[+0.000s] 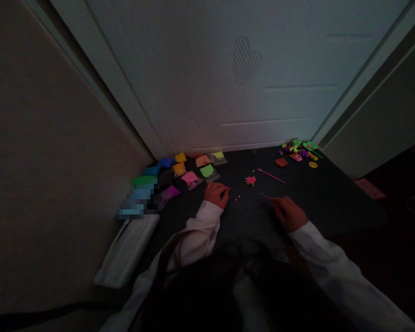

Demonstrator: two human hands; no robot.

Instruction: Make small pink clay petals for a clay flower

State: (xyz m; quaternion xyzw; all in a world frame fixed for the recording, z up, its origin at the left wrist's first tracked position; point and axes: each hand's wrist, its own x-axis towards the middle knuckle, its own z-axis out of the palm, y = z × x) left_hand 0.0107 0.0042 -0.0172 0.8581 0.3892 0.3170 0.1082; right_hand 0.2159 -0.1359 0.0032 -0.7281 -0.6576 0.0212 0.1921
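My right hand (291, 215) pinches a thin, pinkish stick (265, 196) whose tip points left, just above the dark tabletop. My left hand (217, 194) rests on the table with its fingers curled together; whatever may be between the fingertips is too small to tell. Between the hands, a little farther back, sits a small pink clay figure (251, 181) with greenish bits round its edge. Several tiny pink clay bits (237, 198) lie by my left fingertips. A pink rod (271, 175) with a thicker end lies to the right of the figure.
Bags of coloured clay, among them a pink bag (191, 180) and a green bag (208, 172), lie at the left. A white box (127, 251) stands nearer me. A reddish lump (281, 162) and bright clay pieces (299, 150) lie back right. A white door panel (207, 92) borders the table.
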